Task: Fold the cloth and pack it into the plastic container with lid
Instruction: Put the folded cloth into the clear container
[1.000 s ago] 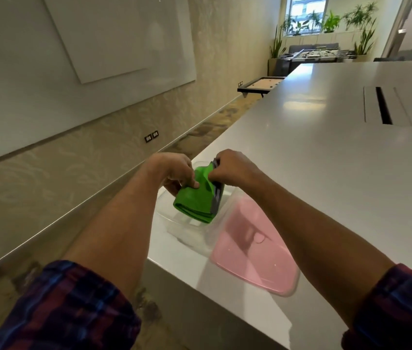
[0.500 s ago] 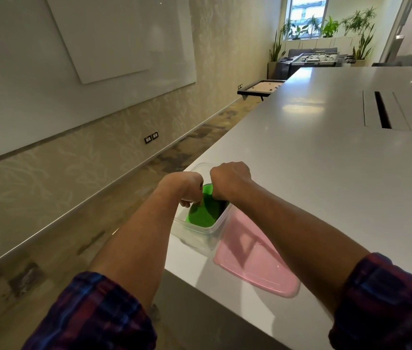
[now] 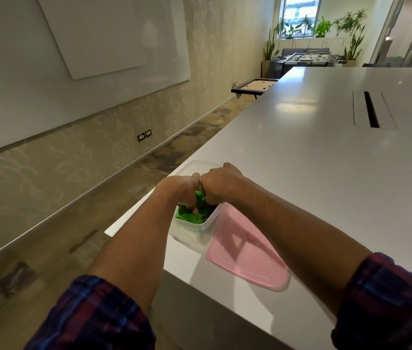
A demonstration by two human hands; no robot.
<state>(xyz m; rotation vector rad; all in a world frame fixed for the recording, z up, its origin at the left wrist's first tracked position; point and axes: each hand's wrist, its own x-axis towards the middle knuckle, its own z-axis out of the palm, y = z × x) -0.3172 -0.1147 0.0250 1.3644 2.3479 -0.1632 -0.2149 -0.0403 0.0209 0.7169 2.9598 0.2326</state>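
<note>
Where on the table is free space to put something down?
Free: the wide table beyond both hands, up to the slot, and right of the lid. Crowded: the near left corner, where the container, the cloth and the pink lid sit close together.

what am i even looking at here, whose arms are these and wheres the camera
There is no machine here. A person wears a wide-angle camera on the head, looking forward and down, so the arms reaching in from the bottom are the person's own. The left hand and right hand are side by side, knuckles up, pushing a green cloth down into a clear plastic container. Their fingers are curled into the cloth. The container sits near the corner of a long white table. Its pink lid lies flat on the table beside it, not yet on.
</note>
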